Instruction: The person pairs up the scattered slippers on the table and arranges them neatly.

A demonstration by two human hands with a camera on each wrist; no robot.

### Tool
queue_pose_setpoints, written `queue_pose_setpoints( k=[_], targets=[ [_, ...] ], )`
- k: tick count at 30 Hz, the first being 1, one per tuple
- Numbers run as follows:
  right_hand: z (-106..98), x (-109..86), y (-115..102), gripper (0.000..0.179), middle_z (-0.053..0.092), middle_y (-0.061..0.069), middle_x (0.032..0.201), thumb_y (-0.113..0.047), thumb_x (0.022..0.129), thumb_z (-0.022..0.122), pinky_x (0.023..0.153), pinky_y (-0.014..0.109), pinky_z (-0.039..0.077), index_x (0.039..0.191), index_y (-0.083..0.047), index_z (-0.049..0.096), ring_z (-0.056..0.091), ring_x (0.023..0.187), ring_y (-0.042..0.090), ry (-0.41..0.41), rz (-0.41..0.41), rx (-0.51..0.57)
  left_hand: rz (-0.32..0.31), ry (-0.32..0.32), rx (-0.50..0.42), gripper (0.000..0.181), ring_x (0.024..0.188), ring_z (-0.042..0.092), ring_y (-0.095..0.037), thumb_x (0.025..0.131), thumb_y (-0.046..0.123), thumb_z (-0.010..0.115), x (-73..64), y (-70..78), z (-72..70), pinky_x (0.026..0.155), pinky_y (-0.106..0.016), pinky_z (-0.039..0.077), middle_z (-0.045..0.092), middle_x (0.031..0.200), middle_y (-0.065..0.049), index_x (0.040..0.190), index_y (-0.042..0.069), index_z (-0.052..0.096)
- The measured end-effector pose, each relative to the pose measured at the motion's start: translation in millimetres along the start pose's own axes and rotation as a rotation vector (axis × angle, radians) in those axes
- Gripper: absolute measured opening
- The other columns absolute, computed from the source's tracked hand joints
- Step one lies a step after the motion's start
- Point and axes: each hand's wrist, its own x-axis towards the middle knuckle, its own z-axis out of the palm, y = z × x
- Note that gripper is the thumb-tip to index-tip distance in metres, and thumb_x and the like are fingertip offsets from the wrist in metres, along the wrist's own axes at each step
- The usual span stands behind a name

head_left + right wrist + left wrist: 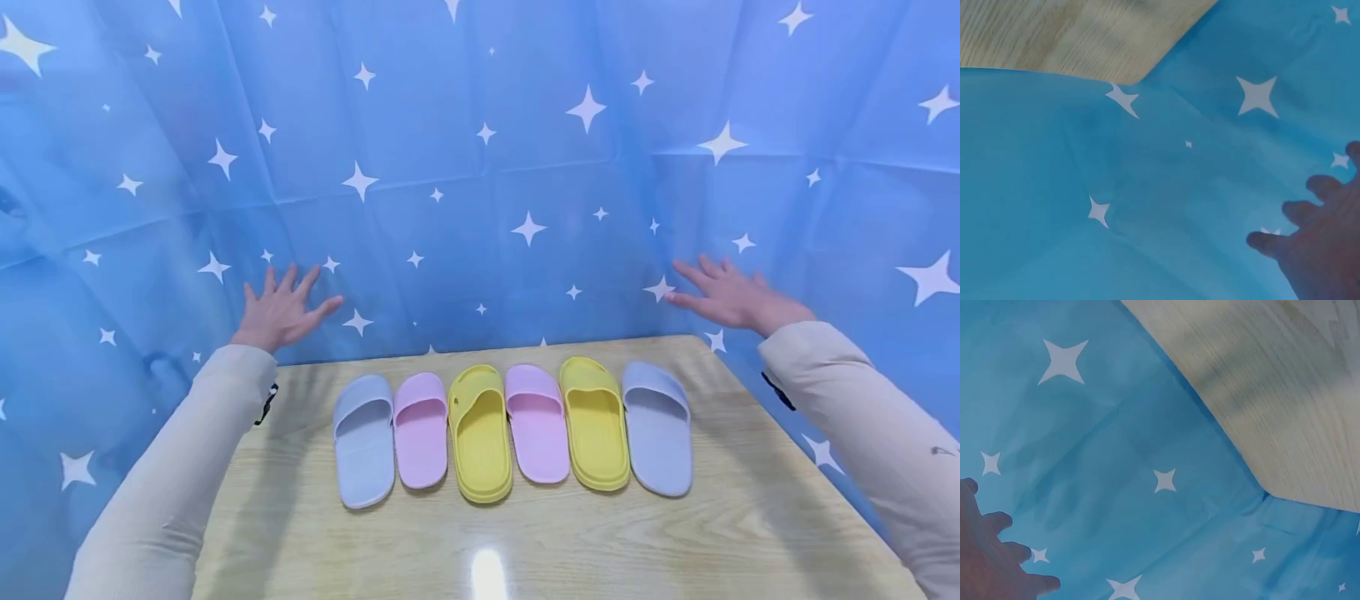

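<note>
Both hands are raised and hold nothing. In the head view the left hand (279,312) is spread beyond the table's back left corner, nearest to a grey slipper (365,454). Opposite it, the right hand (731,296) has its fingers stretched out past the back right corner, nearest to another grey slipper (660,442). Between the grey ones lie a pink slipper (422,442), a yellow slipper (482,442), a second pink slipper (540,437) and a second yellow slipper (596,433). All lie side by side in a row, strap ends toward the back.
The slippers rest on a light wooden table (525,542). A blue curtain (450,100) with white stars hangs behind it and down both sides. Both wrist views show table corners against the starred cloth. A bright reflection marks the table's front.
</note>
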Motion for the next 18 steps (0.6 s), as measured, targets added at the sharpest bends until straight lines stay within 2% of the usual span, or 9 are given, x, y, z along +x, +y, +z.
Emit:
queue_pose_setpoints(
  k=[3, 11, 18],
  targets=[
    [5.4, -1.3, 0.3, 0.088, 0.0, 0.038, 0.167, -0.069, 0.103, 0.032, 0.108, 0.089, -0.005, 0.168, -0.016, 0.005, -0.001, 0.147, 0.07, -0.009, -0.011, 0.0, 0.004, 0.002, -0.013, 0.097, 0.152, -0.006, -0.063, 0.095, 0.083, 0.028, -0.6, 0.6, 5.4, 0.112, -0.086, -0.006, 0.004, 0.171, -0.029, 0.168, 0.022, 0.007],
    [33.4, -2.2, -4.4, 0.087, 0.01, 0.038, 0.166, -0.067, 0.104, 0.036, 0.108, 0.089, 0.012, 0.166, -0.009, 0.017, 0.006, 0.146, 0.07, -0.027, -0.059, 0.009, -0.001, -0.049, -0.038, 0.098, 0.152, -0.004, -0.064, 0.095, 0.083, 0.026, -12.5, 8.9, 19.5, 0.113, -0.086, -0.004, 0.005, 0.171, -0.029, 0.168, 0.023, 0.003],
    [52.8, -15.6, -20.2, 0.083, 0.008, 0.041, 0.165, -0.062, 0.106, 0.037, 0.111, 0.086, 0.012, 0.166, -0.009, 0.016, 0.005, 0.146, 0.07, -0.087, -0.101, 0.047, -0.005, -0.082, -0.052, 0.098, 0.152, -0.004, -0.063, 0.095, 0.084, 0.023, -21.9, 8.1, 39.9, 0.114, -0.085, -0.001, 0.002, 0.172, -0.027, 0.168, 0.024, 0.001]
  ],
)
